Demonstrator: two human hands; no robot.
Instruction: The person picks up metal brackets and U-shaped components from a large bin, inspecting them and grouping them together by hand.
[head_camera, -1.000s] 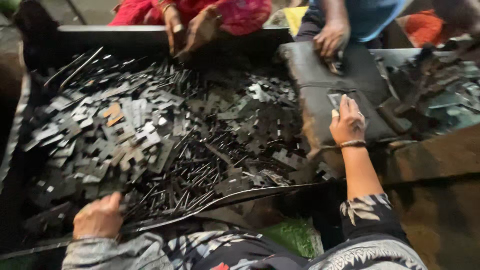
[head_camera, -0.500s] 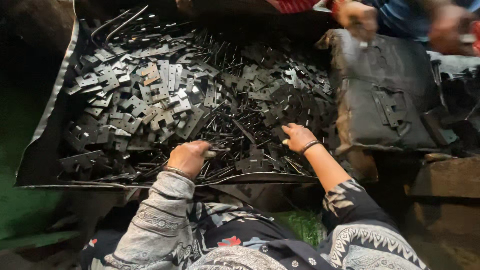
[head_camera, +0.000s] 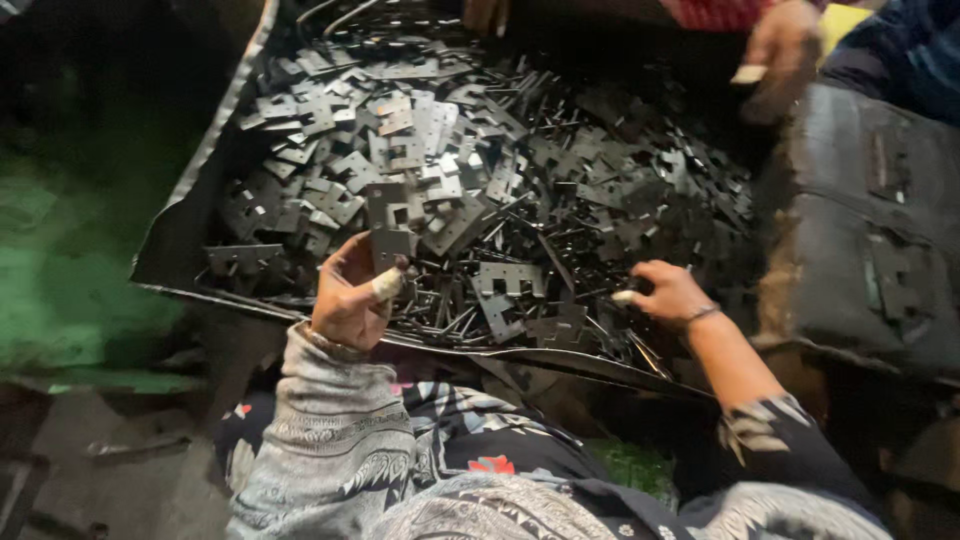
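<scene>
Left hand (head_camera: 352, 295) closed on one flat metal plate (head_camera: 391, 222), pinched at its lower edge, thumb w/ taped tip (head_camera: 386, 285) on the near face; plate stands upright just above the near rim of the tray (head_camera: 190, 225). Judged stiff, thin, light per pc; cut-outs and stamped edges likely sharp, surface prob. oily, so slippery. Best hold: flat faces, thumb vs. fingers, clear of the notches. Not fragile.

Pile of plates (head_camera: 470, 170) fills the tray, mixed w/ thin rods (head_camera: 450, 315) near front centre. Pcs interlock; lifting one may drag neighbours.

Right hand (head_camera: 665, 295) down on the pile at front right, fingers curled into the plates; can't tell if it has one gripped. Band on the wrist.

Far right: dark padded block (head_camera: 860, 230) beside the tray, a few plates lying on it. Another person's hand (head_camera: 775, 50) at top right holds a small pale pc. No packages, labels or signs visible.
</scene>
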